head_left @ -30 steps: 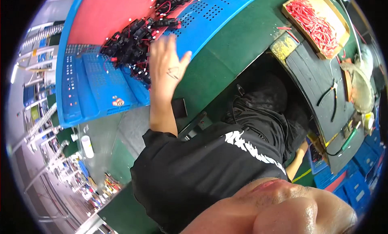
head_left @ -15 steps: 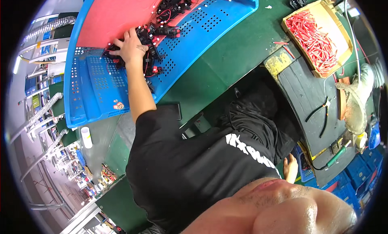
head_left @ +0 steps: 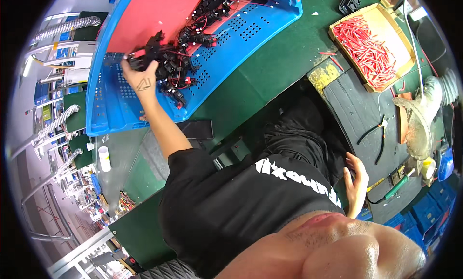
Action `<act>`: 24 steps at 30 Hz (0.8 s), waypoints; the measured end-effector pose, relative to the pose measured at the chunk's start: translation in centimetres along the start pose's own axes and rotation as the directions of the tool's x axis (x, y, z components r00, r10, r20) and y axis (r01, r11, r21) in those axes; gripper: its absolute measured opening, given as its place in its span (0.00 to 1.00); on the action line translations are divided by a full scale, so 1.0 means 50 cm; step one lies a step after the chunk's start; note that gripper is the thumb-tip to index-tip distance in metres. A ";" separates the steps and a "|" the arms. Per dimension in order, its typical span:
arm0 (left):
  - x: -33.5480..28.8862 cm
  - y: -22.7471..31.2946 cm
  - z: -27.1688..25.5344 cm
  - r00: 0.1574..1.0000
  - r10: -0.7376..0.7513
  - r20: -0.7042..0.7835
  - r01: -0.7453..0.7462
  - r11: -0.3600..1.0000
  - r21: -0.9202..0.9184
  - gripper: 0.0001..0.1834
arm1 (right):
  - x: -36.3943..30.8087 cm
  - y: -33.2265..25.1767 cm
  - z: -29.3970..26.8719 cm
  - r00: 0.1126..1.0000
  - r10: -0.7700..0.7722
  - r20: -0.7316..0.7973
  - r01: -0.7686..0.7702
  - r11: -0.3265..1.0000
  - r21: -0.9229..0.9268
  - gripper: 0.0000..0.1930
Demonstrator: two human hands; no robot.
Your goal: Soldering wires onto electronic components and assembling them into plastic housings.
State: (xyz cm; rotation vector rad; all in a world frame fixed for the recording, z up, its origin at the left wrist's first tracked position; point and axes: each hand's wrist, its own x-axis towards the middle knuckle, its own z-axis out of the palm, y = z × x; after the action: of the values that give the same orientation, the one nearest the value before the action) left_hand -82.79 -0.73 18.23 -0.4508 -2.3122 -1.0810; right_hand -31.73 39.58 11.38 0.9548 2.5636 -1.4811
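In the blue perforated crate (head_left: 226, 72) at the upper left, my left hand (head_left: 141, 79) is closed around a black plastic assembly (head_left: 139, 61) with a red part on it; its motion blurs it a little. More black assemblies (head_left: 173, 62) with thin red wires and small white connectors lie against the hand's right side, partly over a red sheet (head_left: 144, 19). My right hand (head_left: 356, 182) is beside my lap, near the dark bench's edge. Its fingers are spread and hold nothing.
A cardboard box of red tubes (head_left: 364, 52) stands at the upper right. Pliers (head_left: 378, 137) and a green-handled soldering iron (head_left: 400, 186) lie on the dark bench mat (head_left: 359, 105). A dark flat tablet-like object (head_left: 197, 129) and a white cylinder (head_left: 104, 158) sit below the crate.
My left hand has moved left and down in the crate and now grips one black assembly apart from the pile. My right hand has risen further into sight, its fingers spread.
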 end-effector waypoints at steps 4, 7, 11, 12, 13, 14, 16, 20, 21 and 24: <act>-0.004 0.085 0.027 0.893 -0.441 -0.087 0.307 0.739 -0.600 0.34 | -0.007 0.004 -0.008 0.995 -0.060 -0.080 0.060 0.998 -0.003 0.21; 0.009 -0.007 0.086 0.956 -0.207 -0.207 0.076 0.860 -0.505 0.32 | -0.022 0.018 -0.012 0.989 -0.097 -0.110 0.094 0.995 -0.032 0.20; -0.032 0.067 0.245 0.864 -0.500 -0.059 0.242 0.516 -0.822 0.24 | -0.051 0.031 -0.020 0.976 -0.092 -0.200 0.078 0.994 -0.078 0.19; -0.034 0.047 0.283 0.819 -0.568 -0.080 0.224 0.446 -0.867 0.23 | -0.062 0.027 -0.024 0.975 -0.067 -0.210 0.050 0.995 -0.084 0.19; -0.043 0.034 0.322 0.832 -0.523 -0.186 0.106 0.479 -0.871 0.24 | -0.065 0.025 -0.026 0.976 -0.065 -0.209 0.048 0.995 -0.085 0.19; -0.064 0.074 0.368 0.824 -0.517 -0.232 0.046 0.469 -0.882 0.28 | -0.068 0.018 -0.027 0.976 -0.066 -0.210 0.052 0.996 -0.071 0.19; -0.082 0.105 0.421 0.764 -0.628 -0.147 0.082 0.320 -0.944 0.27 | -0.074 0.014 -0.029 0.974 -0.072 -0.215 0.063 0.997 -0.051 0.18; -0.106 0.049 0.436 0.783 -0.544 0.301 0.308 -0.081 -0.948 0.14 | -0.072 0.015 -0.024 0.967 -0.095 -0.238 0.085 0.995 -0.055 0.17; -0.105 0.046 0.427 0.794 -0.482 0.370 0.372 -0.097 -0.923 0.14 | -0.067 0.018 -0.023 0.962 -0.098 -0.253 0.087 0.995 -0.056 0.17; -0.100 0.059 0.383 0.813 -0.399 0.423 0.535 0.226 -0.814 0.21 | -0.055 0.012 -0.013 0.957 -0.114 -0.268 0.105 0.993 -0.048 0.16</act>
State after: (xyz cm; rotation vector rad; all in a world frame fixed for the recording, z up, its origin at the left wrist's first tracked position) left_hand -83.67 15.69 6.87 -0.1519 -1.6850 -2.7718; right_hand -29.05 38.96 12.15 1.0980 2.8650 -1.4150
